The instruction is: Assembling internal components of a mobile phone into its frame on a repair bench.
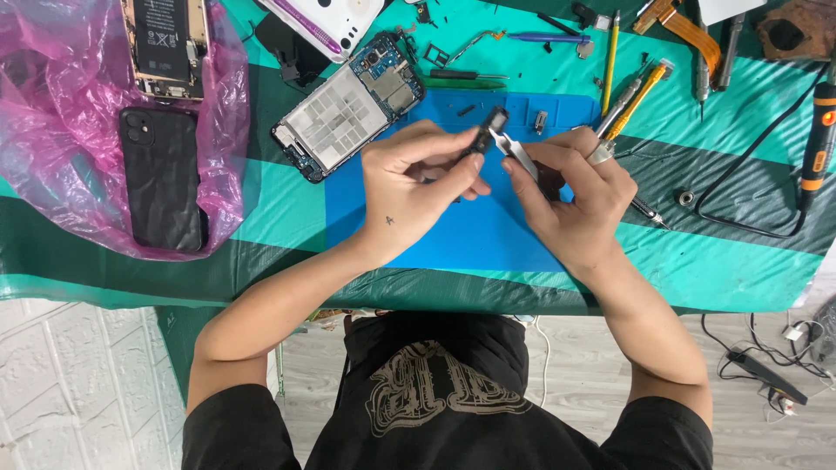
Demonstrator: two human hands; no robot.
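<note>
My left hand (418, 187) pinches a small black phone part (485, 132) above the blue work mat (453, 235). My right hand (570, 196) grips silver tweezers (515, 152), and their tips touch the black part's upper end. Both hands hover close together over the middle of the mat. An opened phone (348, 104) with its circuit board showing lies at the mat's far left corner, just beyond my left hand.
A pink plastic bag (52, 139) at the left bears a black phone (163, 178) and another opened phone (164, 43). Screwdrivers (636, 96), a yellow tool (610, 61), small screws and a black cable (749, 165) lie at the right. A white device (326, 22) sits at the top.
</note>
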